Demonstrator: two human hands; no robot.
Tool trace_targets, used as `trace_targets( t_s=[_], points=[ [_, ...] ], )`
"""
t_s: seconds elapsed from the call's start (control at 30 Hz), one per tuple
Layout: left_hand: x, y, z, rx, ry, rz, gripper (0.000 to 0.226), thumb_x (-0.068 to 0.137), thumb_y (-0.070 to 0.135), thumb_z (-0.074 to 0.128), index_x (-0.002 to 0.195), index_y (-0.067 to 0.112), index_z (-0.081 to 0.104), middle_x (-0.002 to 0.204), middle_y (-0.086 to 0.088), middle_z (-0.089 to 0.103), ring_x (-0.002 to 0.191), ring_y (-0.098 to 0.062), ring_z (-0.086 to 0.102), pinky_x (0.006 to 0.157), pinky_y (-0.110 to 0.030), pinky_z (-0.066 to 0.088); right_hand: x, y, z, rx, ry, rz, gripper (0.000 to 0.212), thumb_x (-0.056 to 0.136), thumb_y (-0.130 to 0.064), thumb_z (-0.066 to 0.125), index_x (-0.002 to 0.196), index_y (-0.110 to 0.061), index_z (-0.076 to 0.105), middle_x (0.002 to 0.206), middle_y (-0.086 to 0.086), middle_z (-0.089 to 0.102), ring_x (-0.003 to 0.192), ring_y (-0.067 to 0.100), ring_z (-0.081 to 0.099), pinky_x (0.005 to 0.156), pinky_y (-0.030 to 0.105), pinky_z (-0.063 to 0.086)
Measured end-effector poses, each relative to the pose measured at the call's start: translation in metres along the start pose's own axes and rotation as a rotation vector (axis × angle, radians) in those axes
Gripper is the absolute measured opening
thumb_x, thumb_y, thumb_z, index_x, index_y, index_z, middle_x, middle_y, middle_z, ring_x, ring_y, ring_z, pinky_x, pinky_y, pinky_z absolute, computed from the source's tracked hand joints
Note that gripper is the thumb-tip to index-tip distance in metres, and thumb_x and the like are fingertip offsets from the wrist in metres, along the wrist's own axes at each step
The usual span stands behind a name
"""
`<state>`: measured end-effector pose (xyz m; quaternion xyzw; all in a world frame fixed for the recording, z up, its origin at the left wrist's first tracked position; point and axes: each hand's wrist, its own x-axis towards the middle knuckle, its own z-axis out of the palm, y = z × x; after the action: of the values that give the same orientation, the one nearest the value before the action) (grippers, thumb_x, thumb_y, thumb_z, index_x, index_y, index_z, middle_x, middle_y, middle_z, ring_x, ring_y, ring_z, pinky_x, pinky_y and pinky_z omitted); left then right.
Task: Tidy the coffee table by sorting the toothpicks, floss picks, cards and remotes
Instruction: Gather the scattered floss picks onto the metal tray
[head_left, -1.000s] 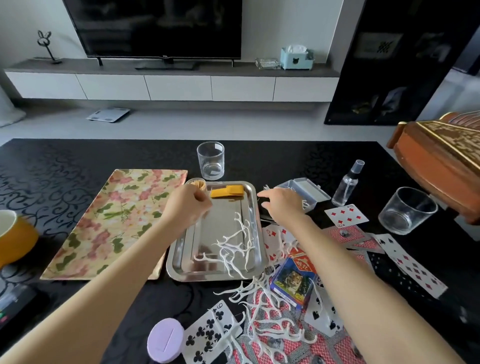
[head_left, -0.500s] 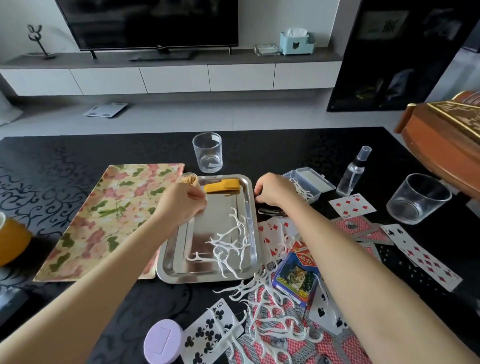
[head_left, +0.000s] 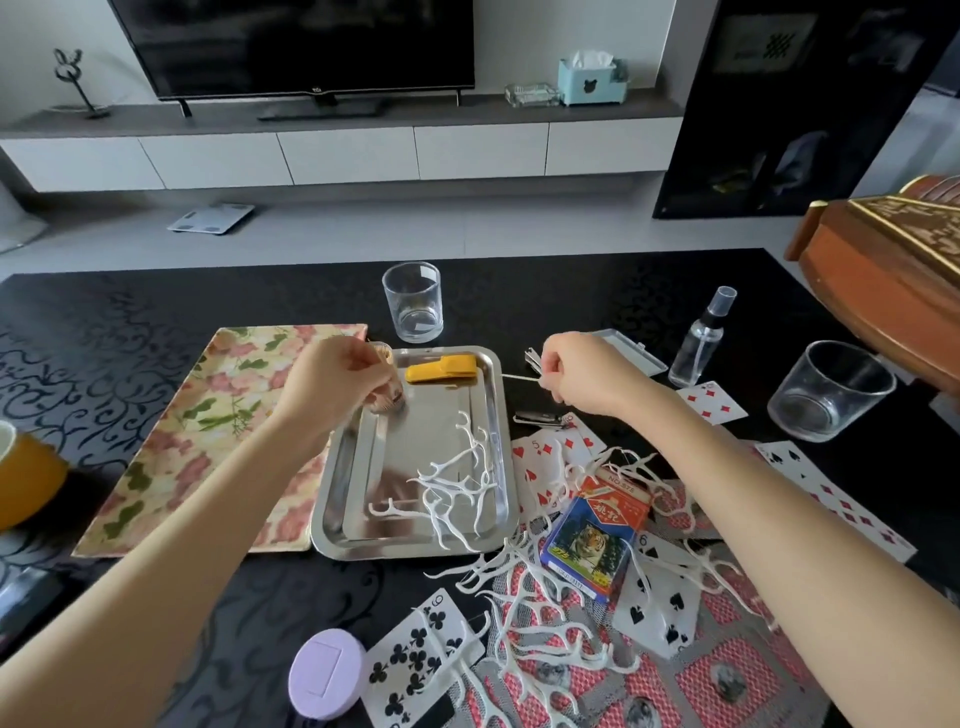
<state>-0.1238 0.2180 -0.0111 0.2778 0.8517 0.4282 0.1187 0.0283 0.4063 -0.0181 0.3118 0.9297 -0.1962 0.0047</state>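
Observation:
My left hand (head_left: 332, 382) grips a small clear toothpick jar (head_left: 387, 397) at the far left corner of the steel tray (head_left: 337, 499). To the right of the tray, my right hand (head_left: 582, 374) pinches a thin toothpick (head_left: 519, 378) that points left toward the tray. White floss picks (head_left: 452, 483) lie in the tray's near right part, and many more floss picks (head_left: 524, 608) are strewn over the playing cards (head_left: 415, 660) in front. A card box (head_left: 595, 535) with a tiger picture lies on the cards. A clear lidded box (head_left: 628, 353) sits behind my right hand.
A yellow clip (head_left: 441, 368) lies at the tray's far edge. A floral mat (head_left: 208, 431) is left of the tray. Two glasses (head_left: 413, 301) (head_left: 828, 389), a spray bottle (head_left: 701, 338), a purple round case (head_left: 324, 673) and nail clippers (head_left: 537, 418) stand about. A wooden instrument (head_left: 893, 270) overhangs the right.
My left hand has taken hold of the toothpick jar and tilted it over the tray corner. My right hand has lifted from the table, pinching a toothpick.

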Motion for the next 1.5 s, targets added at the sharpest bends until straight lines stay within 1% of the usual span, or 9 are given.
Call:
trace_targets(
  t_s=[0.1, 0.23, 0.4, 0.7, 0.9, 1.03, 1.13, 1.3, 1.5],
  points=[
    [0.010, 0.001, -0.016, 0.033, 0.133, 0.069, 0.002, 0.082, 0.011, 0.066, 0.080, 0.010, 0.065, 0.071, 0.001, 0.064, 0.062, -0.013, 0.055, 0.058, -0.025, 0.044, -0.006, -0.013, -0.009, 0.255, 0.111, -0.078, 0.016, 0.091, -0.009, 0.057, 0.104, -0.010, 0.066, 0.081, 0.002, 0.065, 0.069, 0.010, 0.063, 0.065, 0.022, 0.054],
    [0.027, -0.001, -0.023, 0.068, 0.168, 0.102, 0.004, 0.083, 0.016, 0.066, 0.083, 0.013, 0.069, 0.071, 0.006, 0.062, 0.058, -0.006, 0.051, 0.052, -0.021, 0.039, 0.003, -0.038, -0.011, 0.338, 0.189, -0.136, 0.017, 0.091, -0.010, 0.056, 0.100, -0.008, 0.071, 0.083, 0.000, 0.065, 0.069, 0.010, 0.061, 0.065, 0.019, 0.051],
    [0.046, -0.009, -0.024, 0.215, 0.180, 0.094, 0.012, 0.084, 0.022, 0.066, 0.091, 0.014, 0.072, 0.082, 0.002, 0.065, 0.071, -0.015, 0.058, 0.066, -0.030, 0.052, 0.026, -0.080, 0.003, 0.332, 0.267, -0.257, 0.015, 0.089, -0.005, 0.056, 0.100, -0.009, 0.066, 0.088, 0.003, 0.064, 0.075, 0.010, 0.056, 0.063, 0.012, 0.043],
    [0.057, -0.012, -0.022, 0.428, -0.034, 0.010, 0.012, 0.080, 0.027, 0.069, 0.088, 0.021, 0.075, 0.089, 0.007, 0.062, 0.068, -0.016, 0.059, 0.062, -0.026, 0.051, 0.067, -0.127, 0.015, 0.102, 0.123, -0.277, 0.021, 0.082, 0.001, 0.057, 0.101, -0.008, 0.057, 0.099, 0.008, 0.059, 0.090, 0.021, 0.058, 0.076, 0.031, 0.053],
    [0.063, -0.018, -0.017, 0.371, -0.170, -0.094, 0.023, 0.076, 0.032, 0.072, 0.086, 0.012, 0.076, 0.095, -0.010, 0.071, 0.087, -0.028, 0.065, 0.072, -0.037, 0.054, 0.082, -0.143, 0.024, -0.086, -0.033, -0.281, 0.022, 0.085, 0.000, 0.056, 0.106, 0.000, 0.062, 0.096, 0.015, 0.063, 0.090, 0.028, 0.063, 0.078, 0.034, 0.053],
    [0.061, -0.015, -0.013, 0.231, -0.101, -0.069, 0.019, 0.079, 0.031, 0.069, 0.090, 0.016, 0.069, 0.090, -0.001, 0.063, 0.064, -0.013, 0.051, 0.052, -0.024, 0.042, 0.092, -0.141, 0.029, -0.096, -0.050, -0.251, 0.018, 0.085, -0.003, 0.060, 0.102, 0.000, 0.066, 0.097, 0.015, 0.068, 0.089, 0.027, 0.066, 0.079, 0.034, 0.054],
    [0.060, -0.018, -0.006, 0.113, -0.003, -0.041, 0.018, 0.083, 0.031, 0.066, 0.094, 0.016, 0.069, 0.088, 0.000, 0.063, 0.072, -0.013, 0.054, 0.057, -0.024, 0.043, 0.082, -0.127, 0.020, 0.122, -0.075, -0.235, 0.015, 0.084, -0.004, 0.064, 0.098, -0.005, 0.069, 0.092, 0.009, 0.068, 0.083, 0.022, 0.067, 0.076, 0.032, 0.058],
    [0.057, -0.022, 0.004, 0.239, 0.005, -0.064, 0.023, 0.085, 0.030, 0.065, 0.091, 0.009, 0.073, 0.080, -0.004, 0.066, 0.066, -0.018, 0.056, 0.053, -0.023, 0.043, 0.036, -0.088, -0.002, 0.261, -0.072, -0.232, 0.004, 0.084, -0.008, 0.065, 0.085, -0.012, 0.067, 0.072, 0.002, 0.066, 0.062, 0.010, 0.062, 0.056, 0.022, 0.051],
    [0.040, -0.007, 0.001, 0.306, 0.092, 0.046, 0.019, 0.082, 0.019, 0.063, 0.099, 0.021, 0.071, 0.105, -0.001, 0.068, 0.090, -0.021, 0.060, 0.064, -0.026, 0.040, -0.042, -0.034, -0.008, 0.048, -0.268, -0.202, 0.024, 0.084, -0.018, 0.068, 0.108, -0.022, 0.067, 0.095, -0.010, 0.062, 0.087, 0.006, 0.059, 0.067, 0.017, 0.044]
  ],
)
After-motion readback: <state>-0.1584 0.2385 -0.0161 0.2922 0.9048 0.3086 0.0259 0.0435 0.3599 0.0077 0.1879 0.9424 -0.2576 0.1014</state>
